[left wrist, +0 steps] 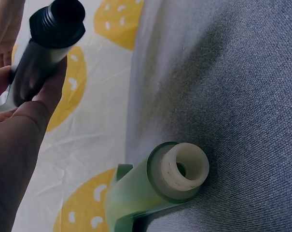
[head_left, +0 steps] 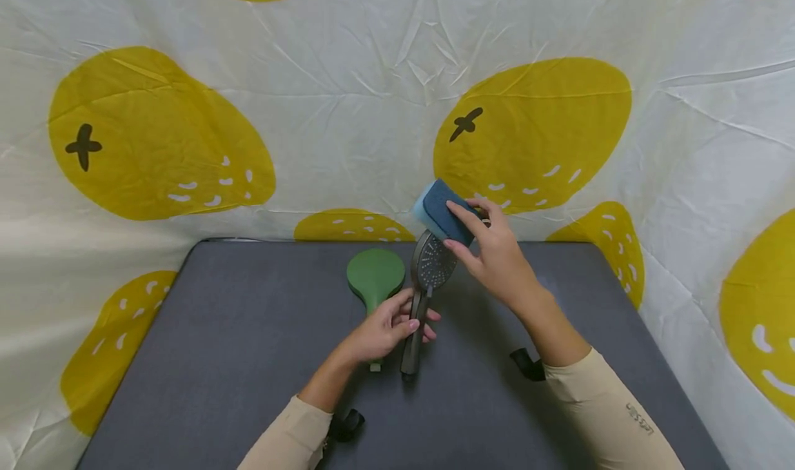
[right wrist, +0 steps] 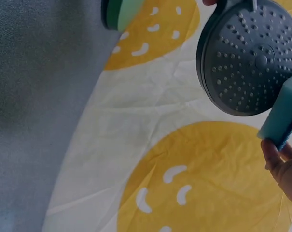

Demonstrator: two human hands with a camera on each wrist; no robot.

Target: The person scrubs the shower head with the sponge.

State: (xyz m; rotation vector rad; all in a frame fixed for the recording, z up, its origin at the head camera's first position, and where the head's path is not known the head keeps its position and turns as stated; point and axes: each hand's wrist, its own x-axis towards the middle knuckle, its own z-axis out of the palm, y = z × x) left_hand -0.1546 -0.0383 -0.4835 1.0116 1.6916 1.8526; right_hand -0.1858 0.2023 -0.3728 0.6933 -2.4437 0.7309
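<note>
My left hand [head_left: 386, 326] grips the handle of a dark grey shower head [head_left: 435, 261], holding it above the table with its nozzle face turned to the right. In the left wrist view the threaded end of that shower head [left wrist: 56, 24] points toward the camera. My right hand [head_left: 497, 252] pinches a blue sponge [head_left: 452, 211] with a darker scouring side. The sponge's light side meets the edge of the nozzle face in the right wrist view. Behind my left hand a green shower head [head_left: 375, 274] lies on the table, its handle partly hidden.
The grey cloth-covered table [head_left: 236, 359] runs back to a white curtain [head_left: 360, 139] with yellow lemon shapes. Black straps or bands [head_left: 526, 365] show by both forearms.
</note>
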